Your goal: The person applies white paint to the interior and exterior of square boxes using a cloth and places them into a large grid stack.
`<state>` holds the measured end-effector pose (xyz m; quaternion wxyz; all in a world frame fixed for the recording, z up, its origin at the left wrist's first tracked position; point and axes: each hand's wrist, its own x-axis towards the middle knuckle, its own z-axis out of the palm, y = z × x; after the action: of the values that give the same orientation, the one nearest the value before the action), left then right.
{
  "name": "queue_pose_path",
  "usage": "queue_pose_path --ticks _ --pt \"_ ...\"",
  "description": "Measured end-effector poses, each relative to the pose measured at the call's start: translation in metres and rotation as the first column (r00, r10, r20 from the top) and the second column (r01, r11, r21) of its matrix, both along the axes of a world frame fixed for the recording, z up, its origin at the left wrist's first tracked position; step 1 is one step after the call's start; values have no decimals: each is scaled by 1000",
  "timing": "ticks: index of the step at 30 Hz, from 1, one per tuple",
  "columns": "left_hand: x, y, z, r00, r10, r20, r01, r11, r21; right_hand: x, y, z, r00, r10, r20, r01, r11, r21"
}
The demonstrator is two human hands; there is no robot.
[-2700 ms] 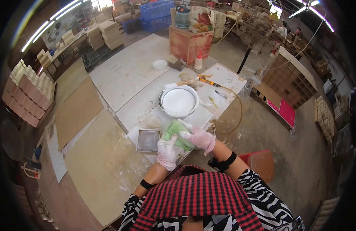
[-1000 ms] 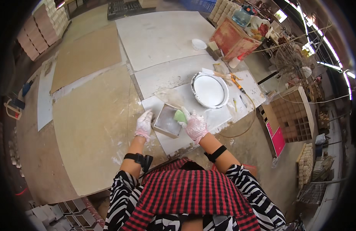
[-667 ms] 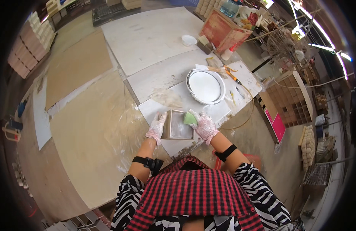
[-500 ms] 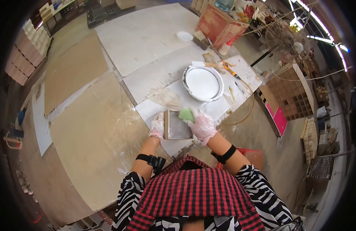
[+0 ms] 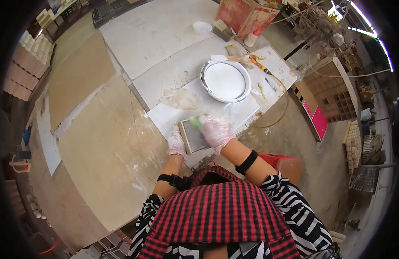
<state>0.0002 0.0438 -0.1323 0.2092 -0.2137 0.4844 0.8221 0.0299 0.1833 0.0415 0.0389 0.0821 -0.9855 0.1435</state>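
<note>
A small square grey tile (image 5: 195, 137) lies flat on the white slab (image 5: 234, 114) in front of me. My left hand (image 5: 177, 142), in a pale glove, grips the tile's left edge. My right hand (image 5: 216, 130), also gloved, presses a green sponge (image 5: 196, 122) onto the tile's far edge. The hand and sponge are blurred by motion. Behind the tile stands a round basin (image 5: 225, 80) filled with white liquid.
A crumpled cloth (image 5: 180, 99) lies left of the basin. Hand tools (image 5: 259, 64), a small white bowl (image 5: 202, 27) and a reddish box (image 5: 244, 16) sit at the back. Large beige boards (image 5: 104, 142) cover the left. A red stool (image 5: 282, 164) stands at my right.
The view tilted down toward the tile. My right hand has slid the green sponge from the tile's right side to its far left corner; the left hand keeps holding the tile.
</note>
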Motion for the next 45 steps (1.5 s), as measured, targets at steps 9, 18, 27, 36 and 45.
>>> queue_pose_path --ticks 9,18,27,36,45 --pt "10 16 14 990 137 36 -140 921 364 -1 -35 -28 995 -57 -81 57 998 -13" --pt "8 15 -34 996 92 18 -91 902 421 4 -18 -15 990 -142 -9 141 988 -70" --pt "14 15 -15 996 86 8 -87 990 115 30 18 30 798 488 353 -463 872 -156" --pt "7 18 8 991 103 89 -115 984 136 21 -2 13 856 325 403 -297 946 -132" --pt "0 6 -1 989 81 120 -102 978 182 6 3 29 810 452 374 -494 869 20"
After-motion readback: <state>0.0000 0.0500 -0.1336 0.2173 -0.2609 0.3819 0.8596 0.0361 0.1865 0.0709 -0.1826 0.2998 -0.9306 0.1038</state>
